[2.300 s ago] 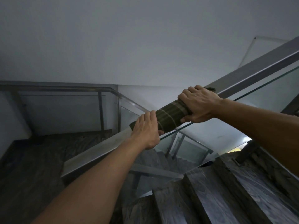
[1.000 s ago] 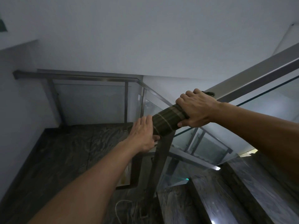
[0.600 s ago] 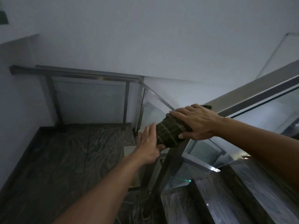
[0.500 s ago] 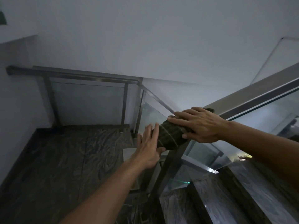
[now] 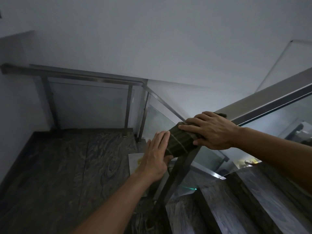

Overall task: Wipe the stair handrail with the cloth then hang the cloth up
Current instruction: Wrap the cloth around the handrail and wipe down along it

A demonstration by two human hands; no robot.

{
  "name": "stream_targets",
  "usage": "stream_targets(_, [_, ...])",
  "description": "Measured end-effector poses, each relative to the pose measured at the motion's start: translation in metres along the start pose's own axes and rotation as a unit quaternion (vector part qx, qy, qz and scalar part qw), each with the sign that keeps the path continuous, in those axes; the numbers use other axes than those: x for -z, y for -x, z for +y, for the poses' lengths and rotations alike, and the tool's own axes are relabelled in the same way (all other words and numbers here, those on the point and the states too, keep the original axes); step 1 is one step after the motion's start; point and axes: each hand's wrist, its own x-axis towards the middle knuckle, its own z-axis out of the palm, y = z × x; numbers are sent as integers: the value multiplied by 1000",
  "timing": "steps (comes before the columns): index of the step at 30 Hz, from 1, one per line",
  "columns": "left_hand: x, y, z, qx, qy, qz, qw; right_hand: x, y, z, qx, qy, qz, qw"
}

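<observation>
A dark green cloth (image 5: 179, 141) with thin pale stripes is wrapped over the lower end of the sloping metal stair handrail (image 5: 263, 98), just above its corner post (image 5: 177, 176). My right hand (image 5: 212, 130) lies flat on top of the cloth, fingers spread, pressing it to the rail. My left hand (image 5: 156, 158) touches the cloth's lower end with straight, apart fingers and the thumb under it. Part of the cloth is hidden under my right hand.
Glass panels (image 5: 276, 125) hang below the rail. A second level rail (image 5: 84, 76) with posts borders the dark marbled landing (image 5: 67, 166) to the left. Dark steps (image 5: 253, 200) rise at the lower right. A pale sheet (image 5: 135, 159) lies on the floor.
Both hands slid the cloth down the rail to its lower end at the post. My right hand flattened from a grip; my left hand's fingers opened against the cloth's end.
</observation>
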Motion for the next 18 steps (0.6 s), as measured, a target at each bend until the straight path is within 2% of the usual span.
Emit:
stream_targets(7, [1, 1, -5, -10, -13, -11, 1000, 5, 4, 3, 30, 7, -11, 999])
stream_targets(18, [-10, 13, -22, -12, 25, 21, 999, 2, -8, -16, 4, 9, -9, 1000])
